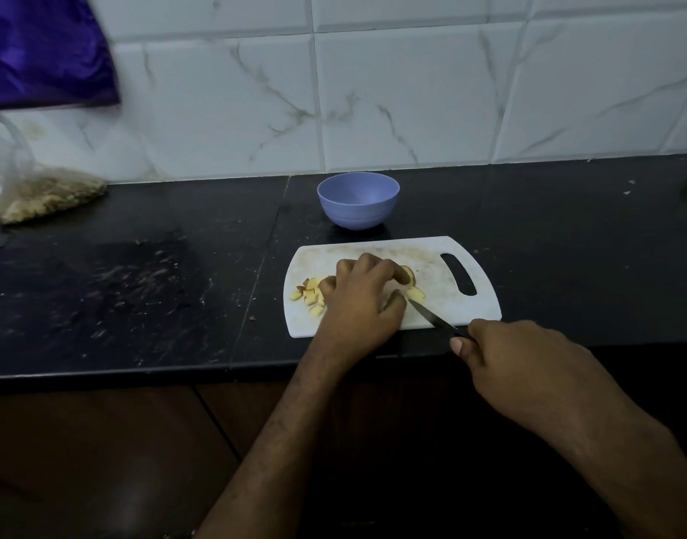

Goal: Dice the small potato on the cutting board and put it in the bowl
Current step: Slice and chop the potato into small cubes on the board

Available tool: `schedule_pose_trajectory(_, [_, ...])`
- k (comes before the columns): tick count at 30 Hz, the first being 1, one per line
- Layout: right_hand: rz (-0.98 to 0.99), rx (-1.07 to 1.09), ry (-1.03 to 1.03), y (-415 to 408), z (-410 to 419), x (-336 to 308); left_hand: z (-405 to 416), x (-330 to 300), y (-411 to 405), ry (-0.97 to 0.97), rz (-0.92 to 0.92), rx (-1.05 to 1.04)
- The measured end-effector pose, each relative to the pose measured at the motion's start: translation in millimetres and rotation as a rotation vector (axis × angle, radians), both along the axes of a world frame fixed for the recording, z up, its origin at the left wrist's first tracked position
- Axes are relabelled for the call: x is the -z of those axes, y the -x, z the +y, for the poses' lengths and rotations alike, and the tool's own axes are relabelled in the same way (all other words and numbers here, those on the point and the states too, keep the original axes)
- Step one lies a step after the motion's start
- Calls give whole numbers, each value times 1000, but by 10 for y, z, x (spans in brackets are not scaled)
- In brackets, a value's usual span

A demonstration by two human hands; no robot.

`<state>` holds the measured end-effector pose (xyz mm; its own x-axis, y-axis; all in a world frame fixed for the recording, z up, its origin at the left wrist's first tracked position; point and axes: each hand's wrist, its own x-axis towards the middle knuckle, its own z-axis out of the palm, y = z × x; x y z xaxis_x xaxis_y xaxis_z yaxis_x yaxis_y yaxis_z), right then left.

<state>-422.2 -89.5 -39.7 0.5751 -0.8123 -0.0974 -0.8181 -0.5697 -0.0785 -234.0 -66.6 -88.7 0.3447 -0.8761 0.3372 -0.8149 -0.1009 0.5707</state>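
Both hands are being used over the cutting board point(443, 266). The left hand point(363, 295) is being laid on the board with its fingers curled, and the last piece of potato point(410, 276) is being held down under its fingertips. The right hand point(524, 367) is being closed around the handle of a knife point(431, 317), so the handle is mostly being hidden. The dark blade is being pointed up and to the left, and its tip is being kept just beside the left thumb and a small cut piece point(416, 293). Whether the blade is touching the potato cannot be told.

A little pile of yellow potato cubes point(308, 295) is being kept on the left end of the white board, just beside the left hand. The board's handle hole is being shown on the right end.

A light purple bowl point(358, 200) is being kept behind the board, near the wall. No potato is being seen in the part of it that shows.

All of it is being carried by a black tabletop point(139, 285) with pale crumbs and smears. A clear bag of brown bits point(42, 196) is being kept far to the left. A purple cloth point(42, 48) is being hung in the top left corner, against a white tiled wall point(411, 91).
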Motion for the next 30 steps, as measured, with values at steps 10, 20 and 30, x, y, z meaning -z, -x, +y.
schedule_pose_trajectory(10, [-11,61,68,127,-28,15,-87,27,15,-109,-174,18])
schedule_pose_trajectory(20, [-69,111,132,118,-66,32,-104,43,46,-115,-194,-13])
schedule_pose_trajectory(30, [-91,59,61,17,67,1,-83,40,34,-108,-172,1])
